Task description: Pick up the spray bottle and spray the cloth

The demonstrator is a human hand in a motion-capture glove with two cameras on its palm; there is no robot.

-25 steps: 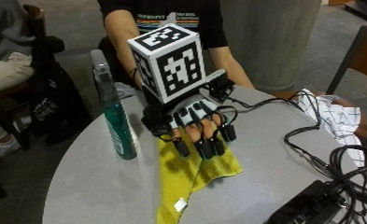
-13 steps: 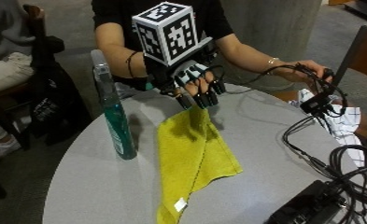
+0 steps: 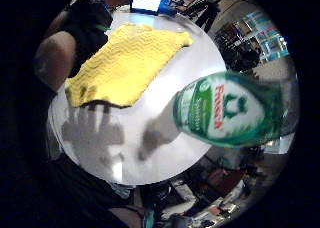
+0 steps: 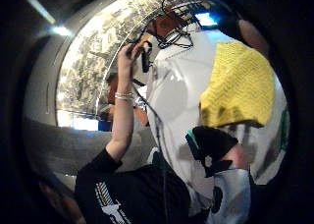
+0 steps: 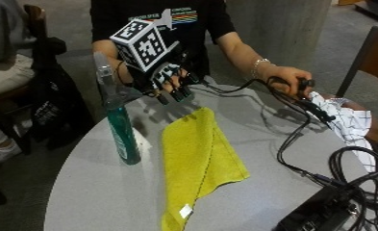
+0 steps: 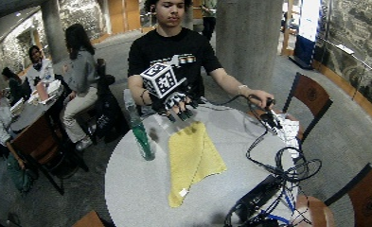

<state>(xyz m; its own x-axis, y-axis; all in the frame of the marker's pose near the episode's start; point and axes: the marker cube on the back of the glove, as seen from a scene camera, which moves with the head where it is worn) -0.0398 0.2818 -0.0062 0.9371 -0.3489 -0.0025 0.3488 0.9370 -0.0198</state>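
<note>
At the near edge of the round grey table (image 5: 111, 192) a black box-shaped device (image 5: 316, 219) sits with a tangle of black cables (image 5: 316, 144) running away from it across the tabletop. Left of that, a yellow waffle-weave cloth (image 5: 198, 163) lies flat and folded lengthwise, a small white tag at its near corner. Beside the cloth, slightly apart from it, stands the green translucent plastic spray bottle (image 5: 121, 130), upright on the table, its clear trigger head on top. Nothing touches the bottle.

Behind and above the far end of the cloth hovers the black-gloved right hand (image 5: 166, 79), just beside the bottle's spray head and level with it. Its fingers (image 5: 176, 91) hang downward, relaxed and slightly spread, holding nothing. The little-finger palm view shows the bottle's labelled green body (image 3: 225, 110) close to the palm, with the hand's shadow on the bare tabletop next to the cloth (image 3: 125, 63).

Farther back on the right, the person's bare left hand (image 5: 291, 79) holds a bundle of the black cables above the table's far edge, next to a white checked cloth (image 5: 348, 120) draped there. A wooden chair back (image 5: 371, 55) stands beyond it.
</note>
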